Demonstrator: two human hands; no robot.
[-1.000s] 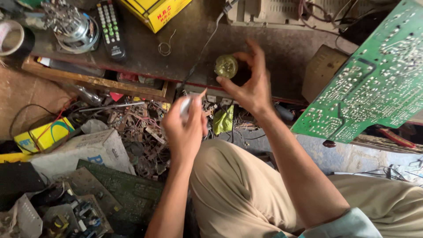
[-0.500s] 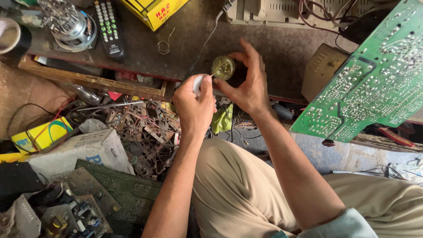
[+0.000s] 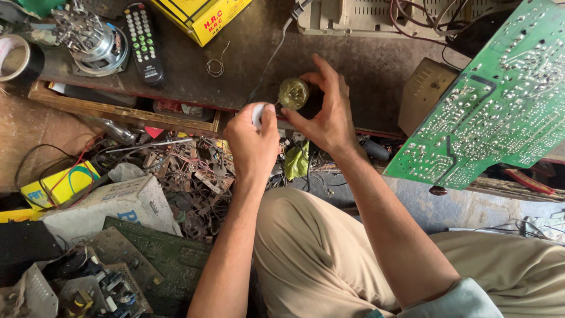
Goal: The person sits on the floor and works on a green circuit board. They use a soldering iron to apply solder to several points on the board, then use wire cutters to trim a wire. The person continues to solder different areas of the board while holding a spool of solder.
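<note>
The right hand (image 3: pixel 326 115) pinched a small round yellowish-green tin (image 3: pixel 293 93) between thumb and fingertips, holding it just above the front edge of the dark workbench (image 3: pixel 247 65), while the left hand (image 3: pixel 253 141) was closed in a fist around a white-handled tool (image 3: pixel 258 112) whose upper end sat just beside the tin. Behind them on the bench lay a black remote control (image 3: pixel 142 42), a yellow box (image 3: pixel 203 16) and a small wire loop (image 3: pixel 216 66), with a green circuit board (image 3: pixel 494 112) propped at the right. Below the bench edge sat a tangle of wires and scrap parts (image 3: pixel 176 171), and the person's khaki-clad knee (image 3: pixel 306 247) filled the foreground.
</note>
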